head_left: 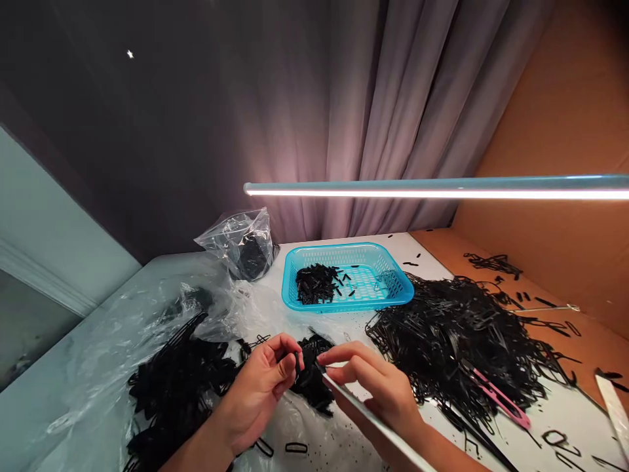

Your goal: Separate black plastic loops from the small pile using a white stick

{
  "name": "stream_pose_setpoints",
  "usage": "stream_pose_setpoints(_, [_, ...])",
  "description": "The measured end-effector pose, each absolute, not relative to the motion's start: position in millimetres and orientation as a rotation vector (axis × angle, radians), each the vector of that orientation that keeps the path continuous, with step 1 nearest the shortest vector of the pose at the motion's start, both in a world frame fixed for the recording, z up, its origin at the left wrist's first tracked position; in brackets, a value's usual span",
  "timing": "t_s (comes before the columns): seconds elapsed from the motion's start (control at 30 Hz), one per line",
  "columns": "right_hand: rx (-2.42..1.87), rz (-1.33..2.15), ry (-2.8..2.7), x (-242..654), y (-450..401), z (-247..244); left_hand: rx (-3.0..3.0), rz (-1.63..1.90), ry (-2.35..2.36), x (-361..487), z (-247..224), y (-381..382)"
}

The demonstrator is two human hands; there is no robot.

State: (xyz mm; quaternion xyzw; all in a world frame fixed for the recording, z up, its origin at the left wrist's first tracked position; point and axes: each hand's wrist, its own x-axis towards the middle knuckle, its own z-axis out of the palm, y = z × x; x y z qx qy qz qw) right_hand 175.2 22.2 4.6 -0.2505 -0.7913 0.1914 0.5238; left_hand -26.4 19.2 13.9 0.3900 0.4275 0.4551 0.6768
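My left hand [263,383] is closed in a pinch, with a small black piece [301,362] at its fingertips, mostly hidden by the thumb and forefinger. Across from it, my right hand [376,387] grips a long, thin, pale tool [378,423]. The tool slants down toward the lower right, and its far tip is close to the left fingertips. What kind of tool it is, I cannot make out. Beneath and between both hands lies a small heap of black pieces [317,393]. Two black loops, one a flat oblong loop [296,448], lie below on the plastic sheet.
A blue basket [348,305] holding small black pieces stands behind my hands. Tangled black strips [457,328] and a pink-handled tool [511,410] lie right. Left are a black pile [181,387], plastic sheeting [88,387] and a clear bag [230,233]. A lit tube lamp [432,188] crosses above.
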Motion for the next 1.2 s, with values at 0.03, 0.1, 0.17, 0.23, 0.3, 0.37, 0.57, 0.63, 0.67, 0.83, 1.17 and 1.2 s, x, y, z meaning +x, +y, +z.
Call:
stream_pose_setpoints(0.03, [-0.572,0.425,-1.894,173.6,21.3,3.2,0.835,1.029,0.933,-24.2,12.5,16.8])
stream_pose_setpoints(0.1, [-0.530,0.395,-1.907,171.3,20.0,2.2,0.806,1.046,0.896,-20.8,9.0,13.2])
stream_pose_setpoints(0.17, [-0.526,0.413,-1.943,169.8,18.8,3.5,0.813,1.061,0.864,-18.7,6.1,10.7])
stream_pose_setpoints(0.23, [-0.520,0.426,-1.964,168.6,17.5,5.2,0.823,1.071,0.839,-17.5,4.6,9.1])
stream_pose_setpoints(0.3, [-0.514,0.430,-1.955,167.4,16.8,5.5,0.823,1.078,0.828,-17.0,4.4,8.2])
stream_pose_setpoints(0.37, [-0.511,0.433,-1.952,166.4,17.0,4.2,0.812,1.079,0.826,-16.8,4.4,7.9])
stream_pose_setpoints(0.57, [-0.491,0.442,-1.948,166.2,20.0,-0.2,0.826,1.097,0.832,-16.9,1.6,8.9])
stream_pose_setpoints(0.63, [-0.497,0.446,-1.965,165.7,20.4,-0.3,0.832,1.105,0.841,-16.9,0.9,8.6])
stream_pose_setpoints(0.67, [-0.490,0.427,-1.968,165.1,20.2,-0.2,0.834,1.113,0.844,-16.7,0.9,8.3])
stream_pose_setpoints(0.83, [-0.456,0.228,-2.065,160.7,15.0,2.6,0.815,1.133,0.856,-13.0,3.3,5.6])
stream_pose_setpoints(1.17, [-0.552,0.488,-1.842,160.8,15.2,-7.4,0.756,1.190,0.775,-11.0,6.9,6.0])
stream_pose_setpoints(1.2, [-0.536,0.515,-1.842,161.3,15.2,-7.1,0.760,1.197,0.782,-11.7,6.3,6.9])
